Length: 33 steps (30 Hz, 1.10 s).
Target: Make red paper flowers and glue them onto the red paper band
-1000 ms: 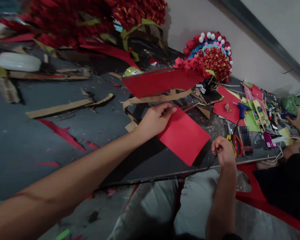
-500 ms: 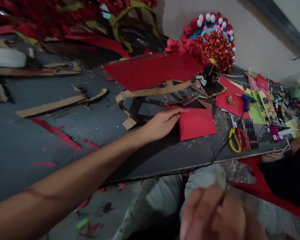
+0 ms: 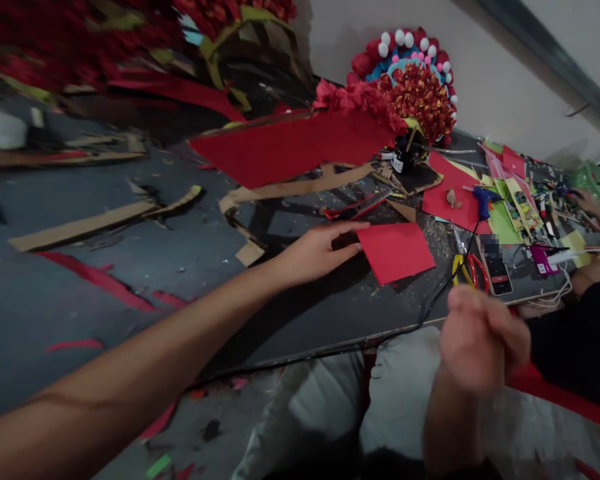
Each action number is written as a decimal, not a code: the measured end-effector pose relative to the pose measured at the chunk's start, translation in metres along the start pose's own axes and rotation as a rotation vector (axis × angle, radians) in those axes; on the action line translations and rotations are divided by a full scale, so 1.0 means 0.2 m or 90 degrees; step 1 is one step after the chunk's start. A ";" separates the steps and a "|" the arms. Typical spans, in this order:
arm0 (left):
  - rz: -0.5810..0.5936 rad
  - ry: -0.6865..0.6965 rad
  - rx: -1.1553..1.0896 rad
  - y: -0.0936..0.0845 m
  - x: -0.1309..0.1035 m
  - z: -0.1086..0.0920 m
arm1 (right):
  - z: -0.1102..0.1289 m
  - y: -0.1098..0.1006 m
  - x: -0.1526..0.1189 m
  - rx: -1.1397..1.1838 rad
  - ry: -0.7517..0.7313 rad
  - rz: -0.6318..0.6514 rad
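A folded-looking piece of red paper (image 3: 399, 252) is tilted above the grey table, its near corner raised. My left hand (image 3: 314, 255) reaches across from the left and grips the paper's left edge between thumb and fingers. Over the table's front edge, my right hand (image 3: 477, 340) is curled closed and blurred; anything inside it is hidden. Just beyond that hand lie scissors (image 3: 461, 248) with yellow and red handles. A phone (image 3: 497, 270) sits beside them.
A large red panel (image 3: 295, 148) and cardboard strips (image 3: 90, 223) lie behind and left. Farther right are a blue glue gun (image 3: 484, 200), its black cable crossing the table, and a purple box (image 3: 544, 260). Another person's hand (image 3: 587, 202) works at the right edge.
My right hand has risen from the bottom of the view up and right, near the scissors. The red paper has turned slightly and its near edge has lifted in my left hand.
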State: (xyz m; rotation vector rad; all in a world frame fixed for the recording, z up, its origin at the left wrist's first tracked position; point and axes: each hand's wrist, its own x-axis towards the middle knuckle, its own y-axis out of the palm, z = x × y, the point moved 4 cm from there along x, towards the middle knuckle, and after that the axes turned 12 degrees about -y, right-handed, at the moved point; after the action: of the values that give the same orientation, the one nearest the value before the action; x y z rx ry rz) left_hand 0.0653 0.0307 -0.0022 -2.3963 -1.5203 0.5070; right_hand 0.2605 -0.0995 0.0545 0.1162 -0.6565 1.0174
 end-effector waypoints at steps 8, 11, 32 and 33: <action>0.035 -0.025 -0.055 0.00 0.01 0.03 | -0.36 0.05 0.25 0.278 0.201 -0.254; 0.064 -0.034 -0.070 0.02 0.02 0.06 | -0.36 0.05 0.23 0.301 0.227 -0.266; -0.094 -0.026 0.004 -0.05 0.04 0.03 | -0.35 0.05 0.20 0.302 0.224 -0.275; -0.116 -0.023 0.014 -0.06 0.03 0.02 | -0.36 0.05 0.20 0.304 0.225 -0.280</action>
State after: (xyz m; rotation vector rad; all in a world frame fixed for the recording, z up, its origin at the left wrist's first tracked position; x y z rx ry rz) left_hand 0.0566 0.0412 -0.0031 -2.2156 -1.7189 0.5251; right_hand 0.2995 -0.0359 0.0173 0.4665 -0.0466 0.7242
